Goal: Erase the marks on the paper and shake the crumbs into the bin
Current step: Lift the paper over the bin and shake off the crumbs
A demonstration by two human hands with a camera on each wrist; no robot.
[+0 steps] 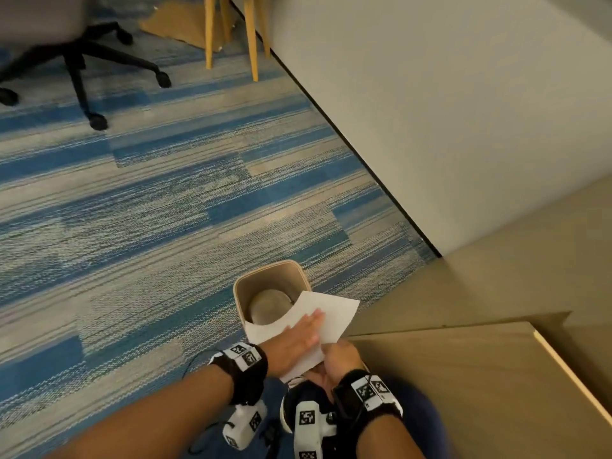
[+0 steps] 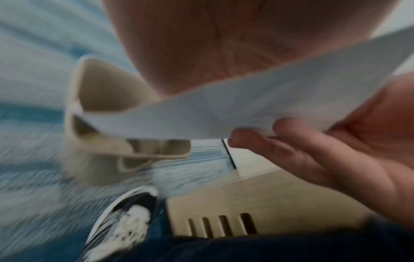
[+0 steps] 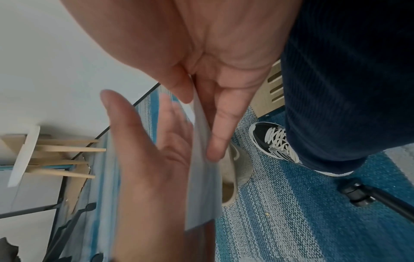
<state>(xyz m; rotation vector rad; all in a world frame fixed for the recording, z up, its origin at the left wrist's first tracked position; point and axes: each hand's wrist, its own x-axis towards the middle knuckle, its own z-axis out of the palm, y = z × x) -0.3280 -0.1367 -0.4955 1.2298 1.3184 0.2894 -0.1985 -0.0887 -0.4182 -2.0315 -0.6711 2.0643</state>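
Note:
A white sheet of paper (image 1: 334, 313) hangs tilted over the open beige bin (image 1: 269, 269) on the carpet. My left hand (image 1: 303, 331) lies flat on the sheet's upper face with straight fingers. My right hand (image 1: 339, 356) pinches the sheet's near edge. In the right wrist view the thumb and fingers (image 3: 224, 124) clamp the paper (image 3: 203, 180), with the left hand (image 3: 145, 159) pressed against its other face. The blurred left wrist view shows the paper (image 2: 224, 109) above the bin (image 2: 100, 88) and the right hand's fingers (image 2: 313, 154) under it. No marks or crumbs are visible.
A wooden desk top (image 1: 463, 385) is at the lower right and a pale wall (image 1: 463, 111) behind it. An office chair base (image 1: 82, 67) and wooden chair legs (image 1: 251, 38) stand farther off on the blue striped carpet. My shoe (image 3: 275, 140) is beside the bin.

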